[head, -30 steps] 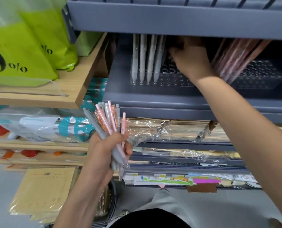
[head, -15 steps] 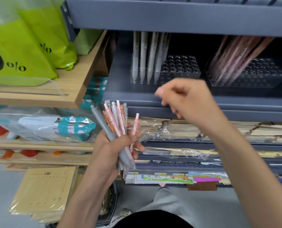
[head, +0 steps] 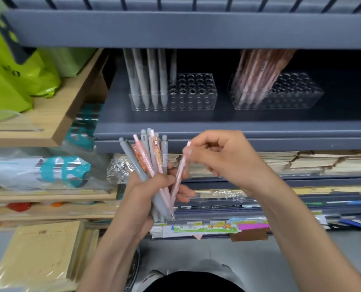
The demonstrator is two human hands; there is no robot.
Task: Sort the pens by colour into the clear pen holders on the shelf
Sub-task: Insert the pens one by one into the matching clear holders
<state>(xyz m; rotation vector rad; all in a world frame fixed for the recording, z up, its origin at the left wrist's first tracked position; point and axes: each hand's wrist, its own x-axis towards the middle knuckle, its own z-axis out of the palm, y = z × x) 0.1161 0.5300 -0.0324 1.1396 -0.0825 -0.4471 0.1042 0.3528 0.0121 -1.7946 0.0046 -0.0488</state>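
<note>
My left hand [head: 148,192] grips a bundle of grey and pink pens [head: 150,161], caps pointing up. One pale pink pen [head: 180,171] leans out to the right of the bundle; my right hand [head: 219,159] pinches its upper end. On the grey shelf [head: 196,121] above stand two clear pen holders. The left holder [head: 194,95] carries several grey pens [head: 148,79] in its left holes. The right holder [head: 291,95] carries several pink pens [head: 257,74] leaning right.
Green bags [head: 17,76] sit on a wooden shelf [head: 55,114] at left. Packaged items and paper stacks [head: 302,163] fill the lower shelves. Yellow envelopes [head: 40,253] lie at lower left. The upper grey shelf [head: 186,28] overhangs the holders.
My right hand came out of the shelf by the left holder, moved down to the bundle, and now pinches a pink pen. The left hand stayed holding the bundle.
</note>
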